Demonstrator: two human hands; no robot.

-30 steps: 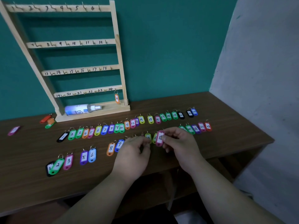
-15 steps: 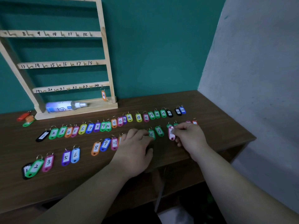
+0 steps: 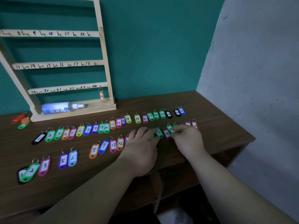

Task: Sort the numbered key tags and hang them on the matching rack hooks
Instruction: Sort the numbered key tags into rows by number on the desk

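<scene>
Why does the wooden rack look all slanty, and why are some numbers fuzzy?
Head view: the wide-angle lens tilts and stretches the rack near the edge; the light is dim; tag 6 close by reads sharp; the green tag 19 pinched by the right hand is a little soft, and the pink tag behind it is smeared.

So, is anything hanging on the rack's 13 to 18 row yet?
No, the hooks on the 13 to 18 row are bare; the only one hung is the orange tag under 24.
</scene>
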